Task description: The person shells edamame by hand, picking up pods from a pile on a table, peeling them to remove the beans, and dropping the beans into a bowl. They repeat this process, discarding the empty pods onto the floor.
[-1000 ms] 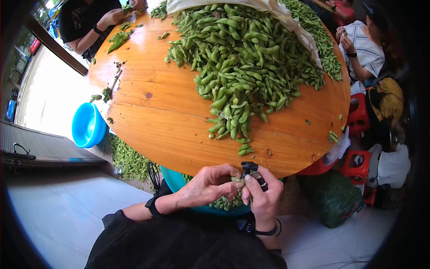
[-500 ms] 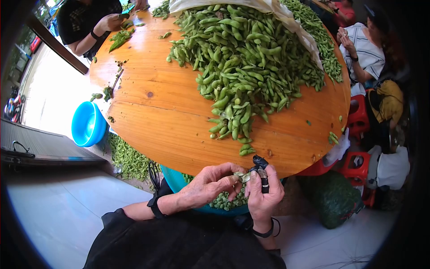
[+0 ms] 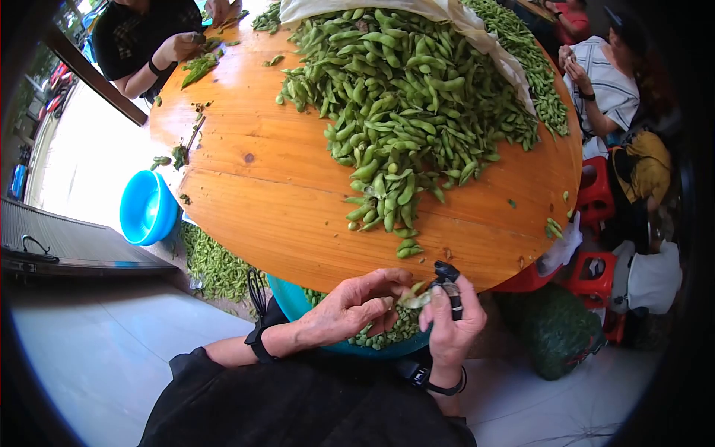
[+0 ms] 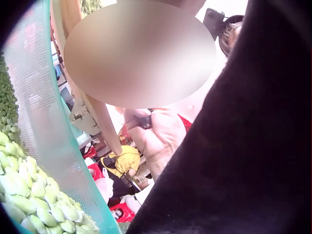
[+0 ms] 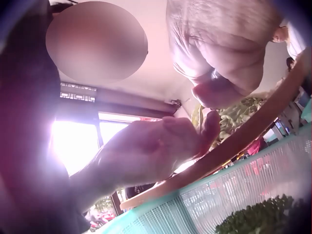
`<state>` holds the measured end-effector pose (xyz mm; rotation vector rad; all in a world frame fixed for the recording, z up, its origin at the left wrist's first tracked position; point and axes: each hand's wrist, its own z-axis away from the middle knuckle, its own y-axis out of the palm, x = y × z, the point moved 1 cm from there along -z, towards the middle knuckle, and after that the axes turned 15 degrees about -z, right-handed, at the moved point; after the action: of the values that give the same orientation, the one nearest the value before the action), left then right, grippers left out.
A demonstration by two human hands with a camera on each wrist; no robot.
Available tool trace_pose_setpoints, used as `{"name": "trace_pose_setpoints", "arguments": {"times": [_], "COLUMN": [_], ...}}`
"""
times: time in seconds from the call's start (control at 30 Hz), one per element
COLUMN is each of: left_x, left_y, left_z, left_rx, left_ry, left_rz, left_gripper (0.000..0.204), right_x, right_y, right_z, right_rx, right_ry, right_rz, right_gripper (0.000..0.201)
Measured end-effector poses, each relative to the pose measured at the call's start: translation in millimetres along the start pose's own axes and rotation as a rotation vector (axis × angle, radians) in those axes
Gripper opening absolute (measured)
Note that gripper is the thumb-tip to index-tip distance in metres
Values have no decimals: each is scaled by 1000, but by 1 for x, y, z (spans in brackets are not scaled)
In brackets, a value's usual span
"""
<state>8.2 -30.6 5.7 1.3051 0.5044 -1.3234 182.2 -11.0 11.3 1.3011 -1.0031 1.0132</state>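
Note:
My right hand (image 3: 454, 328) pinches a split green soybean pod (image 3: 417, 299) just beyond the table's near edge. One of its fingers carries a black cover (image 3: 445, 271) and a black band with a light stripe. Facing it, my left hand (image 3: 354, 302) has bent fingers and a gap between thumb and forefinger, its tips close to the pod. Below both hands is a teal basket (image 3: 277, 289) with shelled green beans (image 3: 383, 334) in it. In the right wrist view the pod (image 5: 197, 117) appears between the two hands.
A big heap of soybean pods (image 3: 417, 97) covers the far half of the round wooden table (image 3: 246, 201), partly under a pale cloth (image 3: 514, 63). A blue basin (image 3: 147, 208) stands left, near pods on the floor (image 3: 212, 261). Red stools (image 3: 592, 276) stand right. Other people sit around.
My right hand has moved right and slightly away from the left hand, taking the pod with it. The left hand has barely moved, and its thumb and forefinger are further apart.

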Motion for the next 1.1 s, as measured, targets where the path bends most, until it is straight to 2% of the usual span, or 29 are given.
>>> {"name": "trace_pose_setpoints", "arguments": {"times": [0.07, 0.13, 0.17, 0.2, 0.27, 0.3, 0.33, 0.37, 0.4, 0.47, 0.5, 0.53, 0.6, 0.67, 0.73, 0.77, 0.8, 0.83, 0.93, 0.97, 1.0, 1.03, 1.07, 1.1], "left_x": [1, 4, -4, -6, -2, -8, -21, -31, -34, -38, -37, -37, -32, -29, -28, -29, -32, -35, -38, -40, -40, -37, -33, -31], "left_y": [-3, -16, -24, -25, -31, -31, -32, -35, -40, -52, -56, -60, -65, -68, -71, -72, -73, -72, -62, -57, -50, -43, -36, -29], "left_z": [2, 6, 9, 12, 13, 15, 15, 14, 8, -6, -13, -19, -32, -37, -38, -36, -31, -26, -11, -5, 0, 3, 4, 3], "left_rx": [-44, 227, 392, 450, 559, 554, 268, -21, -258, -598, -692, -784, -791, -793, -769, -761, -834, -906, -924, -803, -794, -621, -443, -368], "left_ry": [10, 54, 98, 285, 475, 477, 459, 437, 522, 465, 474, 482, 516, 551, 479, 482, 463, 442, 445, 493, 492, 345, 201, 214], "left_rz": [66, -206, -506, -658, -825, -830, -909, -976, -1122, -1195, -1263, -1331, -1412, -1489, -1423, -1424, -1407, -1389, -1340, -1253, -1251, -875, -502, -396], "left_gripper": [33, 28, 26, 23, 23, 23, 23, 24, 21, 22, 21, 20, 19, 18, 16, 16, 16, 16, 17, 15, 15, 14, 12, 9], "right_x": [8, 26, 35, 45, 73, 73, 74, 76, 70, 54, 53, 52, 50, 40, 40, 37, 34, 33, 22, 18, 14, 8, 8, 8], "right_y": [-18, -50, -77, -104, -142, -163, -173, -184, -197, -222, -213, -200, -179, -166, -134, -119, -102, -81, -28, -16, -5, 2, 8, 12], "right_z": [1, 7, 11, 15, 21, 25, 26, 26, 26, 30, 27, 22, 14, 4, -2, -2, -2, -4, -11, -11, -11, -10, -12, -14], "right_rx": [-89, -149, -140, -131, -54, -142, -233, -359, -355, -409, -384, -381, -357, -171, -36, -14, 6, 102, 361, 371, 382, 365, 359, 303], "right_ry": [84, 113, 110, 107, 235, 253, 269, 378, 372, -4, -117, -120, -132, -290, -279, -182, -86, -79, -73, 8, 88, 160, 159, 301], "right_rz": [-60, -3, 82, 167, 549, 725, 899, 1025, 1021, 1139, 1171, 1167, 994, 965, 837, 714, 590, 578, 468, 384, 301, 164, 169, -33], "right_gripper": [24, 25, 23, 20, 8, 6, 4, 8, 8, 12, 14, 14, 15, 14, 16, 18, 21, 19, 21, 23, 24, 28, 28, 29]}}
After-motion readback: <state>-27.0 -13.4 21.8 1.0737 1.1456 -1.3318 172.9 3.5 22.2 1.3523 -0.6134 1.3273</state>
